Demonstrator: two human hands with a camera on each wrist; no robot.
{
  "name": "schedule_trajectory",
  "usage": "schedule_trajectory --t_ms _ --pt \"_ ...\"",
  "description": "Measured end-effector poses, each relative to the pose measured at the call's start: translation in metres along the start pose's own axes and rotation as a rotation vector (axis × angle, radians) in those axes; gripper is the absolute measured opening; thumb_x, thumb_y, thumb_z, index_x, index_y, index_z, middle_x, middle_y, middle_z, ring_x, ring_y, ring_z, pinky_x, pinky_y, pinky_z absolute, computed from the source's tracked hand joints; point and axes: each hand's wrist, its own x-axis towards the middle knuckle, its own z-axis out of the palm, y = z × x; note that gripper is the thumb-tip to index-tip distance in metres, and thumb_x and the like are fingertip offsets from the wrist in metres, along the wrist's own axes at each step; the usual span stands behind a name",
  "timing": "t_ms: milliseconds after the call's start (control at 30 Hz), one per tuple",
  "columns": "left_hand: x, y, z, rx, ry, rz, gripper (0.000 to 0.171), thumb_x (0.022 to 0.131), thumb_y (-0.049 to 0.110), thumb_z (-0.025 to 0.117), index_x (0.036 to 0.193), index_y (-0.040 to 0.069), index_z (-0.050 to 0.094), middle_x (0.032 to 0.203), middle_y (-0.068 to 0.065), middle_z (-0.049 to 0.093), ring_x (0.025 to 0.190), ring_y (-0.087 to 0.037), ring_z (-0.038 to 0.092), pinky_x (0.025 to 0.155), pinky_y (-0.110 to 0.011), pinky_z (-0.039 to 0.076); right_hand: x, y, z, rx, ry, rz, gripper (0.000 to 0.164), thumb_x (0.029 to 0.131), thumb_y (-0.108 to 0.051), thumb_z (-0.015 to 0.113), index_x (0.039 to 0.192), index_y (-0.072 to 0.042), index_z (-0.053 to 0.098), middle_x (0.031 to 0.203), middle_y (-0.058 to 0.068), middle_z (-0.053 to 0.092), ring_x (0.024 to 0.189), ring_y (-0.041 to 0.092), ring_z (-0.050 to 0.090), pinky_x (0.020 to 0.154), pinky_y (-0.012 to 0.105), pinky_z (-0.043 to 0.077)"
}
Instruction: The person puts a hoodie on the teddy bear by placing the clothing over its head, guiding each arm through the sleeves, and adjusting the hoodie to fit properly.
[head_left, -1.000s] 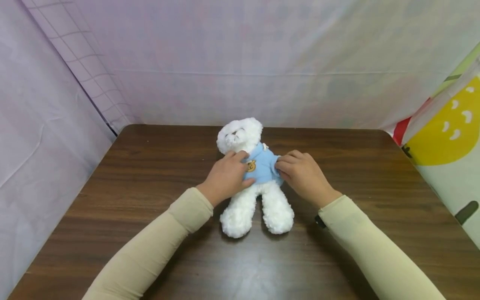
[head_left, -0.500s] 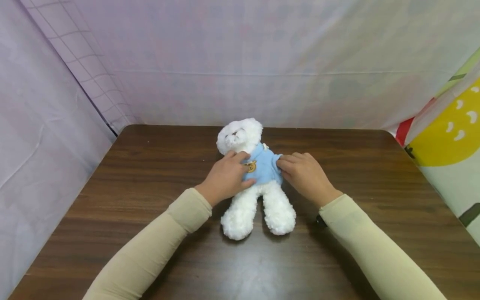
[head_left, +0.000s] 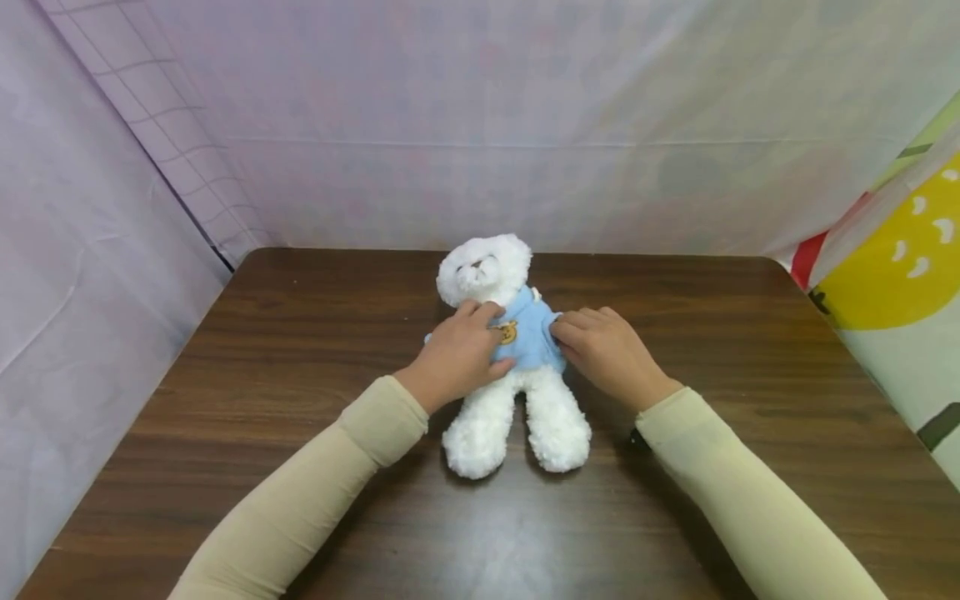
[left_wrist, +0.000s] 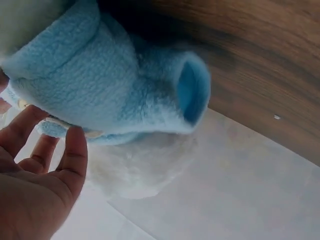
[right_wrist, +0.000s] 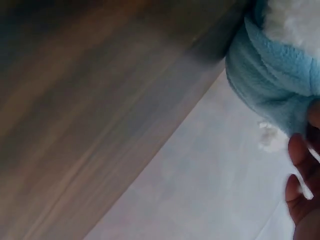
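Observation:
A white fluffy teddy bear (head_left: 482, 271) lies on its back on the table, head away from me, wearing a light-blue fleece top (head_left: 531, 337) with a small bear-face patch. My left hand (head_left: 453, 350) lies across its chest, fingers bent on the front of the top. In the left wrist view those fingers (left_wrist: 75, 150) touch the cloth beside a cream strip, and the sleeve (left_wrist: 192, 92) gapes with no paw showing. My right hand (head_left: 607, 350) pinches the other sleeve. The right fingers (right_wrist: 300, 150) appear at the edge of the right wrist view, against the blue cloth.
The dark wooden table (head_left: 315, 333) has rounded far corners. Behind it hangs a pale curtain (head_left: 480, 125); another white curtain (head_left: 90, 250) is on the left. A cloth with a yellow print (head_left: 892, 275) hangs on the right.
The bear's head and body have shifted slightly to the right, and the left hand has moved a little with them. The right hand stays at the sleeve.

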Motion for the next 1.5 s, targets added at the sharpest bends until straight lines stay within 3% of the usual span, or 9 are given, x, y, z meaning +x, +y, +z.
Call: schedule_trajectory --t_ms 233,433,567,700,867,967,1100,1300,1500 --pt "0.008 0.005 0.005 -0.045 0.047 0.104 0.041 0.095 0.045 0.065 0.128 0.021 0.066 0.128 -0.01 0.053 0.109 -0.025 0.049 0.076 -0.03 0.049 -0.001 0.001 0.002 -0.004 0.027 -0.066 0.018 0.08 0.002 0.079 0.093 -0.005 0.07 0.091 0.007 0.069 0.081 0.023 0.065 0.065 0.037 0.044" --pt "0.011 0.007 0.006 -0.021 0.087 0.131 0.018 0.098 0.031 0.064 0.108 0.022 0.076 0.122 -0.011 0.052 0.097 -0.024 0.046 0.074 -0.031 0.045 -0.004 0.01 -0.003 -0.002 0.028 -0.073 0.022 0.08 0.005 0.075 0.098 -0.007 0.069 0.091 0.006 0.064 0.074 0.022 0.06 0.059 0.037 0.041" --pt "0.009 0.004 0.0 -0.063 0.058 0.166 0.016 0.1 0.02 0.057 0.1 0.018 0.074 0.123 -0.012 0.052 0.098 -0.024 0.043 0.077 -0.032 0.042 -0.006 0.022 -0.01 0.076 0.042 0.044 0.025 0.081 0.009 0.069 0.101 -0.006 0.07 0.086 0.004 0.055 0.061 0.018 0.047 0.056 0.036 0.039" --pt "0.006 0.003 -0.003 -0.105 0.041 0.196 0.017 0.095 0.013 0.052 0.089 0.016 0.068 0.124 -0.014 0.053 0.099 -0.026 0.043 0.077 -0.033 0.039 -0.003 0.03 -0.015 0.159 0.003 0.165 0.022 0.086 0.008 0.065 0.103 -0.005 0.071 0.087 0.003 0.057 0.064 0.018 0.051 0.059 0.036 0.043" --pt "0.006 0.006 0.0 -0.064 0.017 0.111 0.021 0.101 0.033 0.054 0.091 0.016 0.058 0.12 -0.012 0.049 0.096 -0.024 0.041 0.07 -0.031 0.04 -0.002 0.024 -0.016 0.175 -0.051 0.191 0.02 0.087 0.006 0.066 0.104 -0.004 0.071 0.09 0.005 0.063 0.07 0.018 0.056 0.063 0.037 0.047" --pt "0.009 0.01 0.004 -0.012 0.005 0.033 0.037 0.101 0.05 0.052 0.114 0.017 0.061 0.121 -0.011 0.047 0.098 -0.024 0.042 0.068 -0.031 0.043 -0.006 0.018 -0.021 0.183 -0.083 0.181 0.02 0.088 0.003 0.069 0.108 -0.002 0.071 0.094 0.005 0.065 0.071 0.017 0.058 0.064 0.035 0.048" --pt "0.013 0.013 0.007 0.03 0.013 -0.034 0.052 0.101 0.052 0.05 0.145 0.025 0.051 0.124 -0.012 0.047 0.101 -0.024 0.044 0.064 -0.032 0.046 -0.008 0.009 -0.025 0.121 -0.111 0.133 0.03 0.087 -0.009 0.077 0.114 0.001 0.069 0.101 0.009 0.066 0.072 0.019 0.063 0.066 0.038 0.052" --pt "0.018 0.018 0.008 0.03 0.045 -0.077 0.043 0.099 0.05 0.056 0.134 0.026 0.063 0.122 -0.01 0.052 0.099 -0.024 0.046 0.06 -0.03 0.047 -0.003 -0.005 -0.026 -0.059 -0.082 0.131 0.032 0.081 -0.021 0.084 0.102 -0.001 0.073 0.094 0.01 0.065 0.073 0.023 0.063 0.06 0.042 0.047" --pt "0.019 0.018 0.007 -0.055 0.089 -0.098 0.021 0.098 0.037 0.063 0.101 0.02 0.075 0.115 -0.007 0.056 0.098 -0.024 0.049 0.06 -0.031 0.05 0.004 -0.012 -0.019 -0.1 0.007 0.119 0.01 0.079 -0.006 0.07 0.075 -0.007 0.061 0.073 0.004 0.054 0.057 0.019 0.046 0.05 0.036 0.034"
